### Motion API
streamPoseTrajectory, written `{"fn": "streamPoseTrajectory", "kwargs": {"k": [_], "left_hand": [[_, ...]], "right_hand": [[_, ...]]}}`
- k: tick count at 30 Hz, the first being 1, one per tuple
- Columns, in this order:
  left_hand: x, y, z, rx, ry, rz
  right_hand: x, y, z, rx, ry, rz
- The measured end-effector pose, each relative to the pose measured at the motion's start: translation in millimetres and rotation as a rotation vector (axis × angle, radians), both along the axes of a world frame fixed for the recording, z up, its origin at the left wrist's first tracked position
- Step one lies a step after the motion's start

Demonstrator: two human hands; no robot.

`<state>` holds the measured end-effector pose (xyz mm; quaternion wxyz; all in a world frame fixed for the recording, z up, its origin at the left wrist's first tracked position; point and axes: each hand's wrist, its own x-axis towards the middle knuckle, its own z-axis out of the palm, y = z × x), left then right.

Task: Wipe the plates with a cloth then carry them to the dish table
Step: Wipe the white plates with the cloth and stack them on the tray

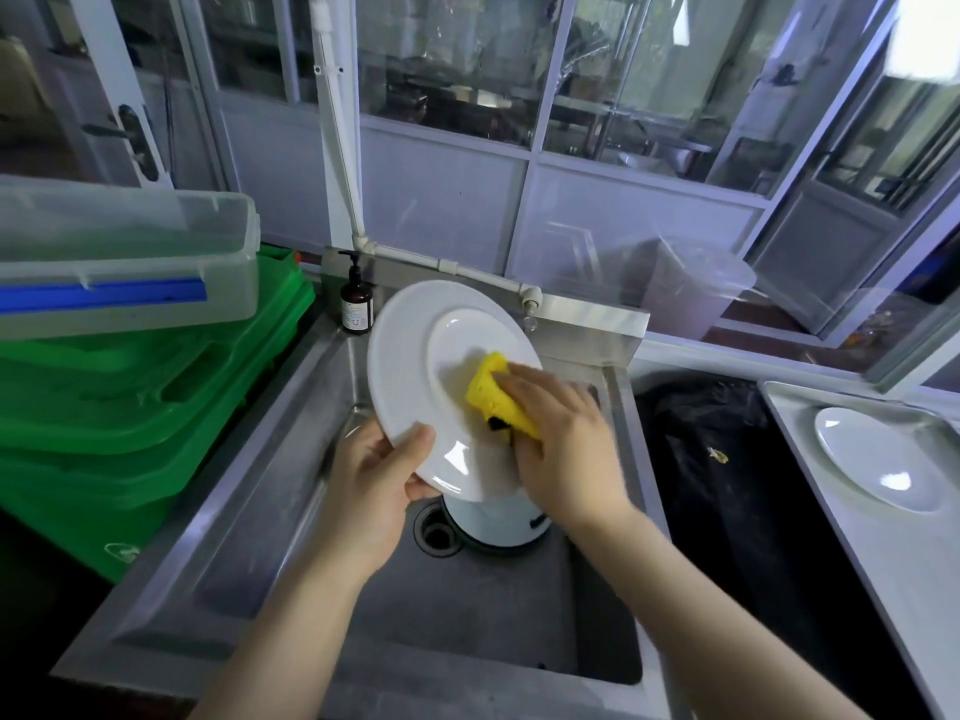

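Plate (410,376), white and glazed, held tilted above the sink (291,511) at centre frame, its face turned toward the camera. Left hand (374,491) pinches the lower left rim, thumb on the face and fingers presumably behind, hidden by the plate. Right hand (566,444) presses a folded yellow cloth (493,392) against the lower right of the face, fingers curled over the cloth; a dark patch shows at the cloth's lower edge.

Handling, judged: the plate is stiff, fairly light, and breakable, and its glossy surface is likely slippery if wet. The rim is the natural hold, since it gives the thumb a flat band and leaves the centre free for wiping. The single rim pinch sits opposite the cloth's pressure, so a hard wipe could lever the plate out of the fingers and into the steel basin. The cloth is soft and conforms to the well.

Below the plate, a white object (493,527) rests in the sink beside the drain (439,535); its nature is unclear. A second plate (878,459) lies flat on the table (831,537) at right frame, well apart. Green crates (130,407) and a clear bin (130,262) stand at left, a pump bottle (357,304) behind the sink.
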<state>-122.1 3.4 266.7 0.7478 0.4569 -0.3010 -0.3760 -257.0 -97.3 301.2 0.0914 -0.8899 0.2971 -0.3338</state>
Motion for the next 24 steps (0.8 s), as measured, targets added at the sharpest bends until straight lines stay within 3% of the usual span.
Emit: {"fn": "streamPoseTrajectory", "kwargs": {"k": [3, 5, 11, 15, 20, 24], "left_hand": [[4, 1, 2, 0.000, -0.002, -0.047], [7, 2, 3, 0.010, -0.026, -0.088], [14, 9, 1, 0.010, 0.059, -0.100], [22, 13, 3, -0.045, 0.090, -0.121], [24, 10, 0, -0.064, 0.115, -0.144], [24, 9, -4, -0.092, 0.194, -0.165]], "right_hand": [[5, 18, -1, -0.043, -0.082, 0.139], [1, 8, 2, -0.010, -0.149, 0.113], [-24, -48, 1, 0.343, -0.240, -0.256], [-36, -62, -9, 0.532, -0.457, -0.441], [-28, -50, -13, 0.674, -0.606, -0.276], [-31, -48, -16, 1.131, -0.833, -0.085]]}}
